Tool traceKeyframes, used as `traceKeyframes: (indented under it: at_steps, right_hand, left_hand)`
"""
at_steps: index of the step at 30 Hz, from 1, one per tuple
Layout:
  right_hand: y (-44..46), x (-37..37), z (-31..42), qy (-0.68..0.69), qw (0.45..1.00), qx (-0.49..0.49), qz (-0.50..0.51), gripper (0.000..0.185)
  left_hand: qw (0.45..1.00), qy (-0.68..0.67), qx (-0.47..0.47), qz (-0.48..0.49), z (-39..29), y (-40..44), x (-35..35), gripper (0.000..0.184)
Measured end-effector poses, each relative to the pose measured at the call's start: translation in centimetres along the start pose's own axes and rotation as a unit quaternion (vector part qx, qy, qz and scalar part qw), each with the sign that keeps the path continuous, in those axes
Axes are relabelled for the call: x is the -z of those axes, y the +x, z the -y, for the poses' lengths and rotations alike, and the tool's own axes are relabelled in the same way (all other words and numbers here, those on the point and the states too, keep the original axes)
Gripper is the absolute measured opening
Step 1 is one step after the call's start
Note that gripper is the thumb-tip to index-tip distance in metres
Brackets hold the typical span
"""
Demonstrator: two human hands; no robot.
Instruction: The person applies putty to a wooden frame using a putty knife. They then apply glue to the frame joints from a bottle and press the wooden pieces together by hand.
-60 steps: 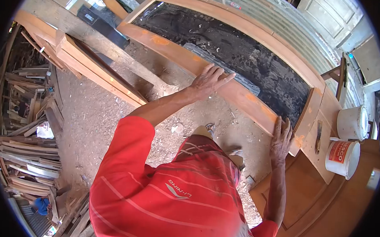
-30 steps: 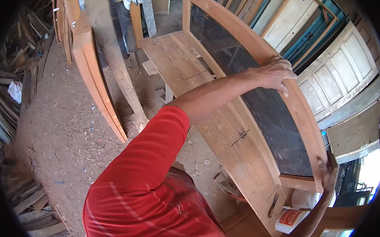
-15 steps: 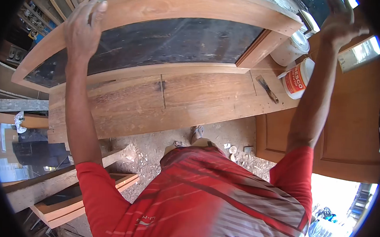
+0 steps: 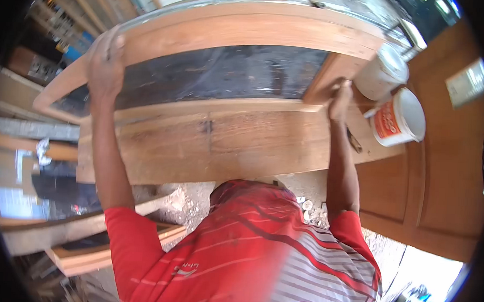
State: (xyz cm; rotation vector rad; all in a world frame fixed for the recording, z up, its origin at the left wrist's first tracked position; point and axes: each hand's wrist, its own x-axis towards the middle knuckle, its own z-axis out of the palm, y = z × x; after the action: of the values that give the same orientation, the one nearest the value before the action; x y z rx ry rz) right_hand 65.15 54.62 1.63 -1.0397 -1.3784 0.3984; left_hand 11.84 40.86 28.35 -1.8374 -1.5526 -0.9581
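Note:
An arched wooden frame (image 4: 247,32) lies across a wooden bench, a dark surface filling its opening. My left hand (image 4: 105,64) is closed over the curved upper edge at its left end. At the right end, my right hand (image 4: 340,101) grips the lower corner, its fingers partly blurred. Beside my right forearm is the handle of a flat tool (image 4: 354,141); its blade end is hidden by the arm. The wooden bench (image 4: 253,146) shows a dark line across its boards.
A white bucket with an orange label (image 4: 388,122) and a lidded white pail (image 4: 382,73) stand right of the frame. A panelled wooden door (image 4: 441,176) is farther right. Lumber (image 4: 38,231) lies at lower left, and wood chips (image 4: 196,208) cover the floor.
My right hand has come down from the upper right onto the frame's right corner. My left hand stays on the frame's left end. The whole view has shifted slightly.

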Motion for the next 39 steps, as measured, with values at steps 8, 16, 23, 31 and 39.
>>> traceKeyframes:
  at_steps: [8,16,23,31,39]
  right_hand:
    - [1.5,-0.9,-0.1,0.165,0.973,-0.137,-0.082,0.065]
    - [-5.2,2.7,9.3,0.108,0.959,-0.153,-0.212,0.095]
    - [-14.8,5.5,22.7,0.022,0.919,-0.285,-0.271,0.095]
    - [-21.2,9.1,23.2,-0.176,0.901,-0.371,-0.140,0.090]
    - [-24.4,11.0,19.0,-0.154,0.762,-0.610,-0.153,0.093]
  left_hand:
    - [0.994,0.036,-0.042,0.093,2.0,0.6,3.6,0.054]
    - [0.991,-0.047,-0.023,0.121,4.2,0.4,5.1,0.053]
    - [0.954,-0.160,0.023,0.253,4.6,0.0,4.3,0.057]
    - [0.905,-0.168,0.025,0.390,3.9,-1.0,-5.4,0.068]
    - [0.846,-0.232,0.060,0.476,2.9,-5.7,-18.2,0.050]
